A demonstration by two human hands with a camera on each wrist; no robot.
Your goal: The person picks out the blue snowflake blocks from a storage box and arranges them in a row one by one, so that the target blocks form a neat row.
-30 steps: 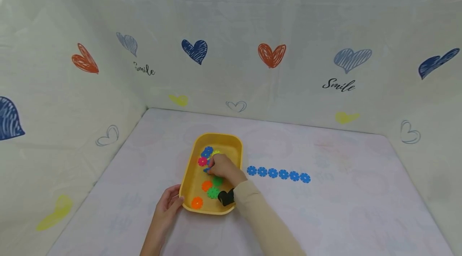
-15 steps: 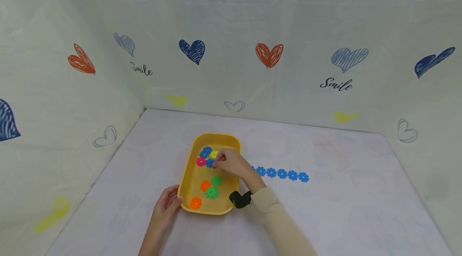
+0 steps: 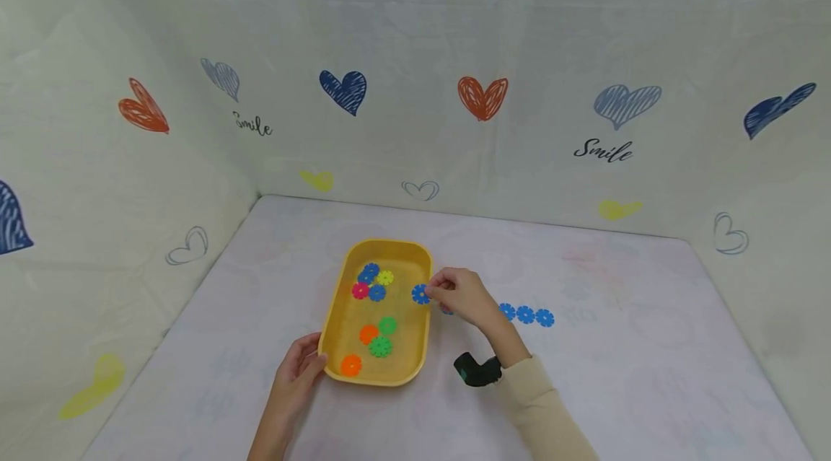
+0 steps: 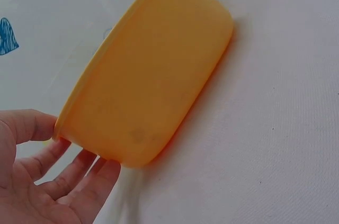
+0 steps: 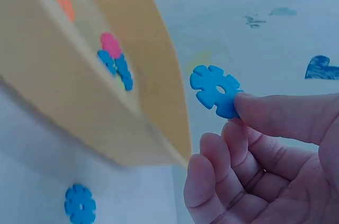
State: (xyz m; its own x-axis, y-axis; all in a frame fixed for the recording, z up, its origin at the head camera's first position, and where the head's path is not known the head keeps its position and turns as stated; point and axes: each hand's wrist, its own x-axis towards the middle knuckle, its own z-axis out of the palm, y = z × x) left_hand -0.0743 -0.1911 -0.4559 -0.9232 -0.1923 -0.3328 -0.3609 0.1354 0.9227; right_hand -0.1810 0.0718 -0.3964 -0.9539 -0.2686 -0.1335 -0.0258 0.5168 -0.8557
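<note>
My right hand [image 3: 464, 296] pinches a blue snowflake disc [image 3: 420, 293] between thumb and fingertips, above the right rim of the yellow tray [image 3: 405, 338]. In the right wrist view this blue snowflake disc [image 5: 209, 85] shows its notched edge and centre hole. At the tray's near left corner, my left hand [image 3: 299, 367] grips the rim. The left wrist view shows that thumb [image 4: 32, 124] on the rim and the fingers against the outer wall. Inside the tray lie several more discs: blue, pink [image 3: 360, 291], yellow [image 3: 385, 278], orange [image 3: 351, 365] and green [image 3: 380, 347].
To the right of the tray a row of blue discs [image 3: 525, 314] lies on the white tabletop [image 3: 623, 367], partly hidden by my right hand. A black wrist device [image 3: 477, 371] sits at the right wrist. White sheeting with printed hearts [image 3: 482, 98] stands behind and beside the table.
My right hand has picked a blue disc out of the tray and carried it right, to the tray's right rim. The left hand keeps its grip on the tray corner.
</note>
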